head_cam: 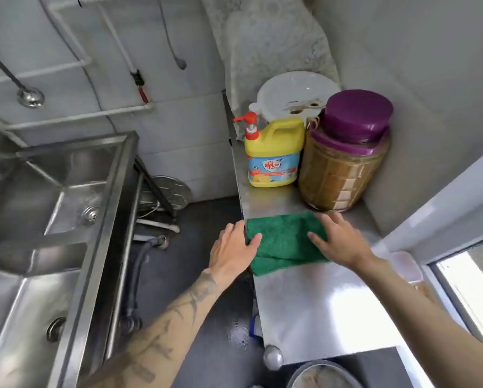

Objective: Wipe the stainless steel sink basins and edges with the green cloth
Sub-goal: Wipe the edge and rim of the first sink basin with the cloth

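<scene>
Item: green cloth, folded, lying flat on the steel counter, its 9 o'clock edge at the counter's rim.
Left hand: at the cloth's 9 o'clock edge, grip grasping it, thumb on top.
Right hand: at the cloth's 3 o'clock side, grip released, straight fingers pressed flat on the fabric.
Stainless steel sink: two basins, well apart from the cloth at its 9 o'clock.
Yellow detergent bottle: upright, 12 o'clock of the cloth.
Purple-lidded jar: 1 o'clock, just beside the bottle.
</scene>
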A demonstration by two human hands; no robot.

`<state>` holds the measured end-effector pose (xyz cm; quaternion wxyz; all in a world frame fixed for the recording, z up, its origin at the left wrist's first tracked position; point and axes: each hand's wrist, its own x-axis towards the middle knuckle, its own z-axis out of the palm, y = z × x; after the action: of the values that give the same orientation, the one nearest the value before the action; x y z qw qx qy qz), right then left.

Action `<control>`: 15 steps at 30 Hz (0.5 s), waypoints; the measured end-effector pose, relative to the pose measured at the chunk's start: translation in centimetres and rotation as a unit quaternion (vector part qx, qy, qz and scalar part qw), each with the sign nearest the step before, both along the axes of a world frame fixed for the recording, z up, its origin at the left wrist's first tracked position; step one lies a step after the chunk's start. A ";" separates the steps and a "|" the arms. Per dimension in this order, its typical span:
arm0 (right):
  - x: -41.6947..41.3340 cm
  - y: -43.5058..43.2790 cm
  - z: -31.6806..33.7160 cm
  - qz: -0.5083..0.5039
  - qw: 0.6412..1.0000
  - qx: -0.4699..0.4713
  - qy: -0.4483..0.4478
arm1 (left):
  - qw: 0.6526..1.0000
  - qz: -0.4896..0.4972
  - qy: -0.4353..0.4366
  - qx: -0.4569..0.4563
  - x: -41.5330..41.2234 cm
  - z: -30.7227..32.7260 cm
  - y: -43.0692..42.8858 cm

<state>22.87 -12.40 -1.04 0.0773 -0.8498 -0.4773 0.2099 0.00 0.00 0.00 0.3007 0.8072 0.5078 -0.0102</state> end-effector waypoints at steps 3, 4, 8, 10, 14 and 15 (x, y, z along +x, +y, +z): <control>0.2 1.4 -1.7 -0.062 0.998 -0.011 0.001 | 0.998 0.056 -0.023 -0.012 2.0 -2.4 0.6; 0.1 1.6 -2.1 -0.070 0.997 -0.026 0.000 | 0.998 0.062 -0.024 -0.020 2.5 -2.8 0.5; -0.3 2.0 -3.8 -0.086 0.996 -0.020 0.011 | 0.988 0.123 -0.085 -0.044 3.5 -4.5 -0.2; -0.6 2.2 -4.7 -0.088 0.994 0.007 0.058 | 0.978 0.160 -0.115 -0.067 3.6 -5.1 -0.3; -2.2 2.7 -4.4 -0.062 0.991 0.066 0.100 | 0.966 0.192 -0.148 -0.093 2.0 -5.8 -0.2; -2.8 2.9 -3.8 -0.057 0.989 0.081 0.113 | 0.961 0.204 -0.158 -0.099 1.1 -5.7 -0.2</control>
<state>20.03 -9.49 -4.87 0.2114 -0.8373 -0.4317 0.2604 1.14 -0.16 -5.66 0.4515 0.6439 0.6041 0.1288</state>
